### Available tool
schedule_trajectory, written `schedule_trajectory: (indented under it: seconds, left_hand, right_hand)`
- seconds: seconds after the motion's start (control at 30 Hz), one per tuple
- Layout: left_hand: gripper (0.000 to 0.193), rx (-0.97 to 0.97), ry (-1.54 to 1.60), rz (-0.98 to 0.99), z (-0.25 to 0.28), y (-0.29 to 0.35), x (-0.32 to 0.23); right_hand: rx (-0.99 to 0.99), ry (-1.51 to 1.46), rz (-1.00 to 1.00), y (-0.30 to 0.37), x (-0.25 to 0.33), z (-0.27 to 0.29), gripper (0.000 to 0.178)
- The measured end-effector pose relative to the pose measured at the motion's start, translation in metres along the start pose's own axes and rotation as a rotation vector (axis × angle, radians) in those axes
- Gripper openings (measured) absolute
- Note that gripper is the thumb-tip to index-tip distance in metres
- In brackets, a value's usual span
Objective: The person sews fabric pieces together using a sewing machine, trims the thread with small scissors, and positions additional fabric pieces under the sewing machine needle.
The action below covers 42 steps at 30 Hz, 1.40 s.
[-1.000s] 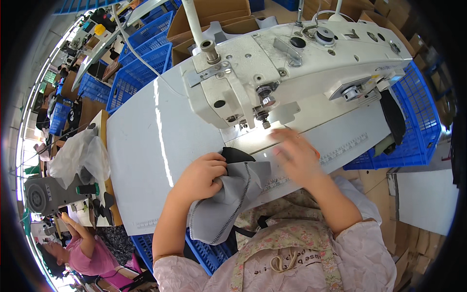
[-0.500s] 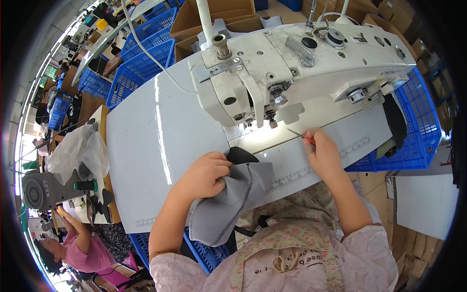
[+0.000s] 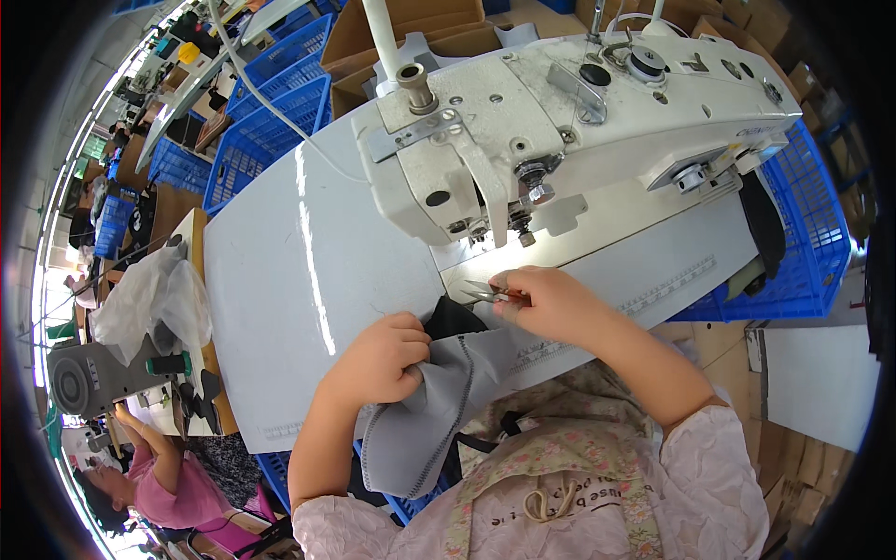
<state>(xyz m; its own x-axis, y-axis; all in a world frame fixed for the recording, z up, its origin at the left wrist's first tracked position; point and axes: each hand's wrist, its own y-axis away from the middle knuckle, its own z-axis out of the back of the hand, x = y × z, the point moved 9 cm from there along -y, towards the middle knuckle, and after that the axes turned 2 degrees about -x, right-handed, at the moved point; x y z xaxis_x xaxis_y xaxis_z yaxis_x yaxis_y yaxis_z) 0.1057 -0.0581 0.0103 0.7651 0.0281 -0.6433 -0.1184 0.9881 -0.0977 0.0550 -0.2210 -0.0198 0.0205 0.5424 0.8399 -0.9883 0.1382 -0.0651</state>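
My left hand [image 3: 375, 362] is closed on a piece of grey fabric [image 3: 411, 446] with dark zigzag stitching along its edges. A black fabric part [image 3: 455, 319] sticks out at the far end of this piece, beside my fingertips. My right hand [image 3: 555, 303] grips small red-handled thread snips [image 3: 482, 291], their blades pointing left and parted, just above and to the right of the black part. Beyond both hands stands the white sewing machine [image 3: 541, 121], its needle area lit. The lower end of the fabric hangs over the table's near edge.
The grey sewing table [image 3: 257, 280] carries a ruler scale [image 3: 667, 283] along its near edge. Blue crates [image 3: 266, 131] stand at the far left, with another blue crate [image 3: 807, 219] on the right. At the left, a co-worker in pink [image 3: 177, 485] sits at another machine [image 3: 89, 378].
My right hand has moved left with the snips, from beside the machine bed to close by the black part. My left hand and the fabric have shifted slightly left and nearer to me.
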Motion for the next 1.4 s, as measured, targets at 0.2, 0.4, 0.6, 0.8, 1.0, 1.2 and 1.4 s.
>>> schedule_trajectory:
  seconds: [0.2, 0.4, 0.6, 0.8, 1.0, 1.2, 1.4]
  left_hand:
    - [0.020, -0.062, -0.030, -0.042, 0.009, 0.001, -0.009]
    - [0.026, -0.082, -0.031, -0.025, 0.008, 0.005, -0.008]
    - [0.026, -0.078, -0.065, -0.041, 0.007, 0.002, -0.011]
    - [0.025, -0.081, -0.071, -0.031, 0.006, 0.001, -0.010]
    - [0.025, -0.085, -0.069, -0.031, 0.005, -0.001, -0.008]
    - [0.026, -0.087, -0.069, -0.037, 0.004, -0.001, -0.010]
    - [0.026, -0.092, -0.050, -0.032, 0.006, -0.003, -0.006]
  right_hand:
    - [0.164, -0.238, -0.241, -0.008, -0.026, -0.029, 0.032]
    - [0.256, -0.383, -0.335, -0.011, -0.022, -0.040, 0.033]
    - [0.318, -0.389, -0.383, -0.014, -0.020, -0.044, 0.039]
    - [0.367, -0.439, -0.424, -0.017, -0.021, -0.046, 0.036]
    - [0.388, -0.475, -0.429, -0.018, -0.025, -0.051, 0.031]
    - [0.392, -0.456, -0.427, -0.017, -0.025, -0.052, 0.029]
    - [0.374, -0.373, -0.393, -0.021, -0.020, -0.047, 0.030]
